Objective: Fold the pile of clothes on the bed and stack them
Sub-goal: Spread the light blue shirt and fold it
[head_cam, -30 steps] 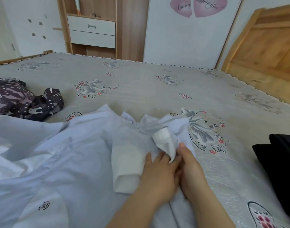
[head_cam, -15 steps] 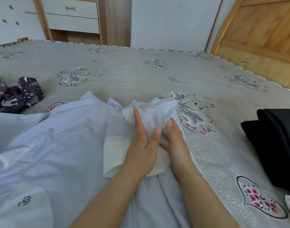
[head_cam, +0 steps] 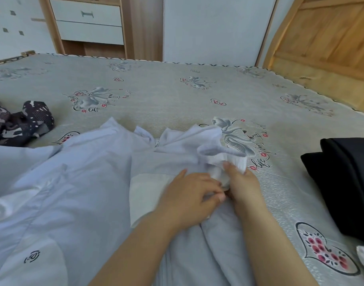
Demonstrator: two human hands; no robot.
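Dark patterned garment (head_cam: 22,122): lying crumpled on the bed (head_cam: 166,96), well to the left of the pale blue garment and apart from it.

Pale blue garment (head_cam: 77,182): lying spread over the near part of the bed, a small dark logo showing near its lower left; a white pocket lining (head_cam: 148,195) is lying turned out on top of it.

Left hand (head_cam: 189,197): resting on the pale blue garment beside the pocket lining, fingers curling and pinching a bit of white cloth where it is meeting the right hand.

Right hand (head_cam: 243,182): touching the left hand, fingers curling round a bunched white cuff (head_cam: 228,164) at the pale blue garment's right edge.

Folded black garment (head_cam: 346,182): lying on the bed well to the right of the pale blue garment, apart from both hands.
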